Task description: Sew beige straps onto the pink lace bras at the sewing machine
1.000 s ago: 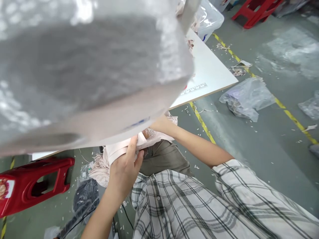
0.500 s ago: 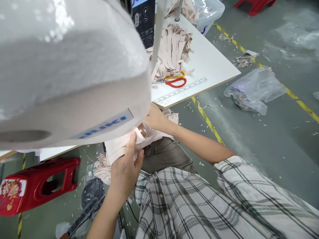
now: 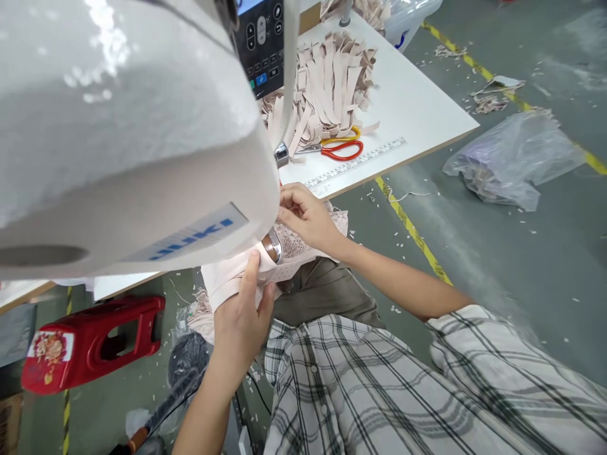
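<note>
My left hand [image 3: 241,319] lies on a pale pink garment piece [image 3: 222,275], index finger stretched along the cloth and thumb held apart; its other fingers are mostly hidden. The cloth sits at a metal-ended arm [image 3: 272,246] under the white JUKI sewing machine head [image 3: 190,183]. My right hand [image 3: 308,218] is raised over the lacy part [image 3: 296,243] of the garment, at the right side of the head. Its fingers are curled towards the thumb, and their tips pass behind the machine, so what they pinch is hidden. The needle area is out of sight.
On the white table [image 3: 427,107] are a pile of pink fabric strips [image 3: 332,82], scissors [image 3: 344,150] with red and yellow handles, and a ruler marking [image 3: 355,163]. A control panel [image 3: 263,50] stands behind the head. A red stool [image 3: 95,344] and plastic bag [image 3: 516,158] are on the floor.
My right hand has drawn slightly up, its curled fingers now showing beside the machine head. The left hand stays on the cloth. The whole view has shifted a little.
</note>
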`<move>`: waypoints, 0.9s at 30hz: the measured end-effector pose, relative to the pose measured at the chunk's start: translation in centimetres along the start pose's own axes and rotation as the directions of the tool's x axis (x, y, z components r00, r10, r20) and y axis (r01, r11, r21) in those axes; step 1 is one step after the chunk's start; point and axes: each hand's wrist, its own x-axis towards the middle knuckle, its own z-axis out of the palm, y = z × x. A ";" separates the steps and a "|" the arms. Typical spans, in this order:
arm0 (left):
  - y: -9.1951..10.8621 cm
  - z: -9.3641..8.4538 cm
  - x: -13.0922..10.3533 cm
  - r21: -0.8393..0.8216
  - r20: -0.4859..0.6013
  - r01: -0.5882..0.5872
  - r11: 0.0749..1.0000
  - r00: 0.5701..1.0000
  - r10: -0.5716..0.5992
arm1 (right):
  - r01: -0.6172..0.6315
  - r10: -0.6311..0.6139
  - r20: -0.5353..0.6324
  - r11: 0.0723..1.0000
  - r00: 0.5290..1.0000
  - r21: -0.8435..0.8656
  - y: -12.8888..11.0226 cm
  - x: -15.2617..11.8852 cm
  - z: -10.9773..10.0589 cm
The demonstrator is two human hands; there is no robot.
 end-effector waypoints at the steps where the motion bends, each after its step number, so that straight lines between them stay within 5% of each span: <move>1: 0.0 -0.1 0.0 0.009 0.017 0.013 1.000 1.000 -0.013 | -0.011 0.011 0.001 1.000 1.000 0.005 0.1 -0.1 -0.1; 17: 0.7 -0.5 -0.2 0.074 0.121 0.173 0.982 0.976 -0.181 | -0.139 0.137 0.044 0.989 0.990 0.041 -0.1 -1.9 -0.1; 22: 0.9 0.9 -1.1 0.096 -0.056 0.055 0.994 0.997 -0.050 | -0.258 0.248 0.089 0.957 0.965 0.132 -1.6 -4.5 0.3; 27: 3.9 3.0 -3.0 0.097 -0.089 -0.093 0.991 0.991 0.102 | -0.338 0.310 0.166 0.923 0.936 0.184 -3.0 -8.1 0.6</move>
